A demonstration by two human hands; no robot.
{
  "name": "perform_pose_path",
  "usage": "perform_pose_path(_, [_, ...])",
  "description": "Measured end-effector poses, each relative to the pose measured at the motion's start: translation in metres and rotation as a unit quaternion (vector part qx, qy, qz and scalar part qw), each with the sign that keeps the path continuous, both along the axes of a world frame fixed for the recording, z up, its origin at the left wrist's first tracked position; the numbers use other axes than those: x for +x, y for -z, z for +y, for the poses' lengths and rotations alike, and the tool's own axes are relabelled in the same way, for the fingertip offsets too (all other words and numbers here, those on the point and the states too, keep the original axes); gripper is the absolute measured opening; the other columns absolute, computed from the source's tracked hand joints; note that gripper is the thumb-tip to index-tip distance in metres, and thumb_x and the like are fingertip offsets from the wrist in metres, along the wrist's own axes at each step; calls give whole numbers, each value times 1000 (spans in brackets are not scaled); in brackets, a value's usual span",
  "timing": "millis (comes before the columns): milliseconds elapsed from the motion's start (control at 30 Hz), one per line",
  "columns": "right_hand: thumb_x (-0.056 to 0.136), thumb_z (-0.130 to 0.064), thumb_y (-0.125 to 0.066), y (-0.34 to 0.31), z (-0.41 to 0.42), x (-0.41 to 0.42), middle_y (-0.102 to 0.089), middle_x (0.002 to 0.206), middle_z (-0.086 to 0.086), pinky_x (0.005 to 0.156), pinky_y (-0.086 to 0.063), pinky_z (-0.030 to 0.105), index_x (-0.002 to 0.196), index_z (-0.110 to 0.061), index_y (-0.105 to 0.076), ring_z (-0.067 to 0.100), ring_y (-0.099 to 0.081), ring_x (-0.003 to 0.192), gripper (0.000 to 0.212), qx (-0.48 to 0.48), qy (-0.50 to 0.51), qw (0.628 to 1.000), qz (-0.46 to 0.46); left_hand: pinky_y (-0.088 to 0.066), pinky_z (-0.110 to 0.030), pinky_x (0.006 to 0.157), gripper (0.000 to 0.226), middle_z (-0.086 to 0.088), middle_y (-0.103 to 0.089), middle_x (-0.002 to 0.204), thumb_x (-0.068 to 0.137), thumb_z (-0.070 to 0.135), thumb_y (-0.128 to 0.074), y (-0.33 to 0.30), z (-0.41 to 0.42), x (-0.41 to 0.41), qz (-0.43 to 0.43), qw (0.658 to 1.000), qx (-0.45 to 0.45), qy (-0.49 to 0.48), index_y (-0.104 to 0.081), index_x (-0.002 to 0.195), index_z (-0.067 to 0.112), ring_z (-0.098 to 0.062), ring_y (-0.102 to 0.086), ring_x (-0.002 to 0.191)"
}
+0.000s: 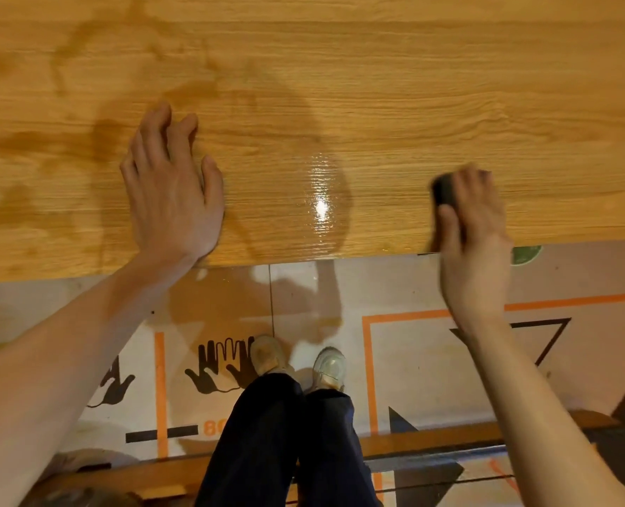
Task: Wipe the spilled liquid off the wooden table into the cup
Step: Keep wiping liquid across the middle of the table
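Observation:
The wooden table (pixel 376 86) fills the upper half of the head view. A thin wet film (pixel 322 203) shines near its front edge, and darker wet smears (pixel 65 140) spread over its left part. My left hand (pixel 172 192) lies flat on the table with fingers spread, holding nothing. My right hand (pixel 475 228) grips a dark wiper (pixel 446 192) at the front edge, right of the shiny patch. The hand is blurred. A green shape (pixel 526 253) shows just below the edge beside my right hand; I cannot tell if it is the cup.
Below the table edge lies a printed floor sheet (pixel 413 360) with orange lines and black symbols, wet in places. My legs and pale shoes (pixel 296 364) stand under the edge. A wooden bench rail (pixel 431 444) runs behind my legs.

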State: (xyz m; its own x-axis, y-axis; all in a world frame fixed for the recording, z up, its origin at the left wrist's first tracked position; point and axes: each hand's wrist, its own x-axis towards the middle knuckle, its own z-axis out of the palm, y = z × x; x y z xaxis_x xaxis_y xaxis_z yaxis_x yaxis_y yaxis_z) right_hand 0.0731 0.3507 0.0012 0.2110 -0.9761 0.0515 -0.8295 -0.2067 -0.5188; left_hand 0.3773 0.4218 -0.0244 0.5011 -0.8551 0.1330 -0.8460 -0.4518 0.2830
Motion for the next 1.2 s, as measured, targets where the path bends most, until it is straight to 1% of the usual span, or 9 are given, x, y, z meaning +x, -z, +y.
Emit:
perform_pose_path(133, [102, -13, -41, 4, 19, 36, -36, 153, 16, 118, -22, 52, 143, -1, -42, 32, -24, 146, 42, -21, 102, 995, -9, -26, -51, 115, 49, -13, -33, 160, 103, 34, -33, 0, 0, 1, 2, 1000, -2, -3, -42, 145, 9, -35, -32, 147])
perform_pose_path(300, [97, -7, -54, 14, 86, 139, -46, 147, 12, 117, -28, 47, 137, -9, -50, 30, -34, 142, 41, -65, -111, 992, 9, -26, -50, 111, 48, -14, -35, 157, 104, 33, -32, 0, -1, 2, -14, 1000, -4, -2, -43, 143, 8, -34, -34, 145])
perform_pose_path(433, [88, -3, -67, 10, 62, 98, -52, 143, 8, 116, -30, 49, 133, -12, -56, 27, -42, 138, 47, -84, -239, 967, 11, -27, -47, 111, 50, -14, -35, 157, 103, 34, -31, 0, -1, 1, -14, 1000, -8, 4, -42, 144, 7, -33, -34, 143])
perform_pose_path(567, [102, -17, -39, 2, 18, -1, -41, 152, 6, 119, -17, 52, 140, -14, -50, 24, -26, 146, 39, -5, -43, 999, 5, -24, -44, 114, 51, -14, -34, 157, 103, 36, -31, 1, -1, 3, -10, 1000, -9, 3, -42, 145, 8, -33, -33, 145])
perform_pose_path(667, [104, -21, -29, 2, 29, 13, -29, 157, 12, 121, -13, 50, 146, -7, -39, 28, -16, 149, 45, 7, 86, 996, -29, -23, -43, 115, 51, -14, -34, 157, 103, 35, -31, 2, 0, 3, -12, 1000, -15, 6, -42, 145, 8, -32, -33, 145])
perform_pose_path(833, [101, -22, -19, 6, 75, 98, -30, 157, 12, 122, -9, 41, 146, -6, -39, 28, -17, 148, 51, 24, -125, 991, -41, -24, -40, 114, 52, -13, -35, 155, 102, 37, -30, 5, 0, 6, -7, 1000, -24, 16, -41, 145, 10, -30, -34, 143])
perform_pose_path(967, [103, -20, -27, 7, 53, 55, -32, 156, 7, 121, -11, 37, 146, -8, -40, 23, -21, 148, 46, -14, -264, 964, 9, -21, -40, 117, 54, -16, -30, 158, 104, 38, -32, 2, 2, 15, 18, 999, -4, 47, -37, 150, 10, -32, -29, 146])
perform_pose_path(1100, [105, -24, -28, -9, 19, -14, -25, 159, -5, 123, 1, 36, 149, -18, -35, 9, -11, 149, 45, 82, -248, 965, -38, -21, -38, 120, 53, -15, -32, 157, 106, 37, -38, -1, 22, 29, 54, 994, -10, 92, -34, 153, 13, -31, -30, 146])
perform_pose_path(1200, [106, -19, -31, -21, 6, -34, -22, 159, -13, 124, 1, 36, 149, -22, -35, -2, -8, 147, 43, 178, -251, 945, -112, -28, -34, 115, 42, -1, -38, 144, 107, 38, -39, 4, 50, 46, 54, 991, -47, 116, -34, 148, 33, -31, -37, 139])
